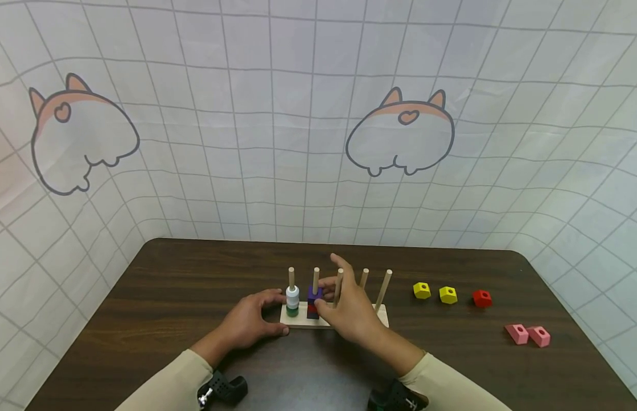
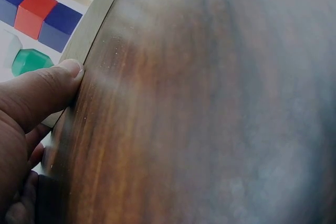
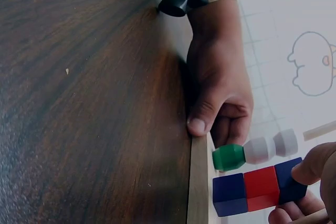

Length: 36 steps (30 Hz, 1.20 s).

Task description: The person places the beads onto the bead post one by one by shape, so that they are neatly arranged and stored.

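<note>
A pale wooden peg board (image 1: 303, 323) with several upright pegs stands on the table. My left hand (image 1: 249, 319) grips its left end, the thumb against the front edge. A green bead (image 3: 229, 157) sits at the bottom of the leftmost peg under white beads (image 3: 257, 150). The second peg carries a dark blue block (image 3: 229, 195), a red block (image 3: 262, 188) above it and another dark blue block (image 3: 287, 182) on top. My right hand (image 1: 354, 314) pinches that top block between thumb and fingers. Part of the board is hidden behind the right hand.
To the right of the board lie two yellow blocks (image 1: 422, 290) and a red block (image 1: 482, 298). Nearer the right edge are two pink blocks (image 1: 539, 336). A white gridded curtain (image 1: 308, 142) surrounds the dark wooden table (image 1: 195, 268).
</note>
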Motion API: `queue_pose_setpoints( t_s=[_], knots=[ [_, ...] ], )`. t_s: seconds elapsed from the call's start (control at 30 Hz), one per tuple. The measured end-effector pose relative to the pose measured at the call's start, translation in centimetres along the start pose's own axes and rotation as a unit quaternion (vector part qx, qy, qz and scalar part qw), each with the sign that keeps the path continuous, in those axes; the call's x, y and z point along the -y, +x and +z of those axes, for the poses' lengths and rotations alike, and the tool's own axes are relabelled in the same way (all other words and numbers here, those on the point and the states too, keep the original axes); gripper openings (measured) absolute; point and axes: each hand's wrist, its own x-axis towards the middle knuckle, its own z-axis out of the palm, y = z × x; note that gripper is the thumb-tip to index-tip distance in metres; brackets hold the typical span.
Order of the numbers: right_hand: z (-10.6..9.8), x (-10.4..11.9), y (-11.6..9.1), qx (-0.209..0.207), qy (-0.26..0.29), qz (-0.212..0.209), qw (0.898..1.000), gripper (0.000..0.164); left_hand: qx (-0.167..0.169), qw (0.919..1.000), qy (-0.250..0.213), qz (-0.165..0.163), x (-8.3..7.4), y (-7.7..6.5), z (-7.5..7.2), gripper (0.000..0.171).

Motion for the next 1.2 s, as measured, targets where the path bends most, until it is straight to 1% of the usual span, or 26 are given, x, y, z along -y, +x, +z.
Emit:
queue_pose_setpoints(
  t_s=[0.17, 0.4, 0.53, 0.77, 0.93, 1.07, 1.2],
  knots=[
    [-0.1, -0.1, -0.2, 0.001, 0.006, 0.001, 1.000, 0.091, 0.000, 1.0000, 0.003, -0.002, 0.0, 0.1, 0.0, 0.056],
    [-0.7, 0.2, -0.7, 0.013, 0.002, 0.006, 1.000, 0.089, 0.000, 1.0000, -0.001, -0.002, 0.0, 0.1, 0.1, 0.055],
    [-1.2, 0.2, -1.2, 0.024, -0.013, 0.002, 1.000, 0.083, 0.000, 1.0000, -0.004, -0.003, 0.0, 0.1, 0.1, 0.055],
    [-2.3, -0.3, -2.0, 0.058, -0.018, -0.029, 0.998, 0.074, -0.002, 1.0000, 0.001, -0.008, -0.1, 0.0, 0.0, 0.055],
    [-3.2, -0.8, -2.7, 0.084, -0.020, -0.022, 0.996, 0.063, -0.002, 1.0000, 0.003, -0.009, 0.0, 0.0, 0.1, 0.055],
    [-4.1, -1.2, -3.3, 0.091, -0.021, -0.022, 0.995, 0.055, -0.001, 1.0000, 0.003, -0.007, 0.0, 0.1, 0.1, 0.055],
    [-5.4, -2.0, -3.8, 0.092, -0.025, -0.037, 0.995, 0.048, 0.000, 1.0000, 0.001, -0.007, 0.0, 0.0, 0.1, 0.055]
  ],
)
